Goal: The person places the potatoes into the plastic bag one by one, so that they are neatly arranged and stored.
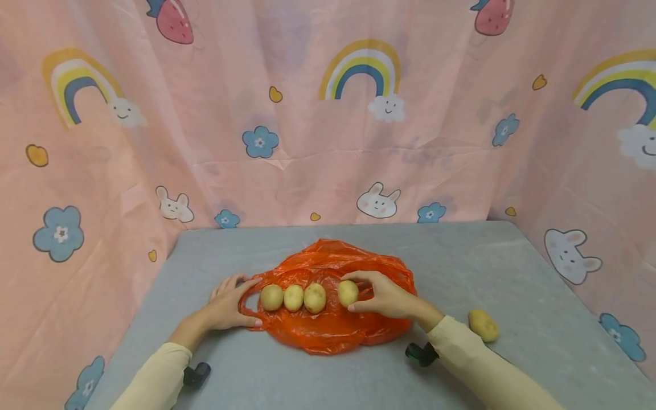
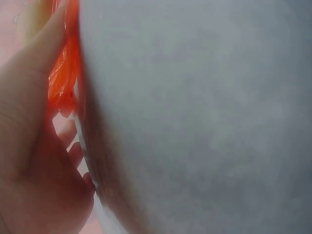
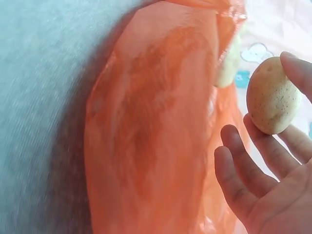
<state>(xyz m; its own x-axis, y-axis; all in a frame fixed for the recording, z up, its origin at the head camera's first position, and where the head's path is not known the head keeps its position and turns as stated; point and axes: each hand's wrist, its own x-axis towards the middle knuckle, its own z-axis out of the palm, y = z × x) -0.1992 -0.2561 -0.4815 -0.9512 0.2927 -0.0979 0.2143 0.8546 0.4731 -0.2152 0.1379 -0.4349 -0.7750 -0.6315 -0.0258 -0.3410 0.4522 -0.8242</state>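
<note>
An orange plastic bag (image 1: pixel 328 336) lies spread on the table. Three potatoes sit on it in a row: a left potato (image 1: pixel 271 297), a middle potato (image 1: pixel 294 298) and a right one (image 1: pixel 315 298). Between thumb and fingers, my right hand (image 1: pixel 381 295) pinches another potato (image 3: pixel 274 96) over the bag's right half. At the bag's left end, by the handle loops, my left hand (image 1: pixel 229 302) rests with thumb and index finger spread, touching the plastic. In the left wrist view its thumb (image 2: pixel 41 51) lies against the orange film; part of that hand's fingers is hidden.
One more potato (image 1: pixel 483 326) lies on the grey table (image 1: pixel 451 262), beyond the right forearm. A pink patterned curtain (image 1: pixel 307 188) hangs behind the table and along both sides. Dark wrist devices (image 1: pixel 197 374) show at both wrists.
</note>
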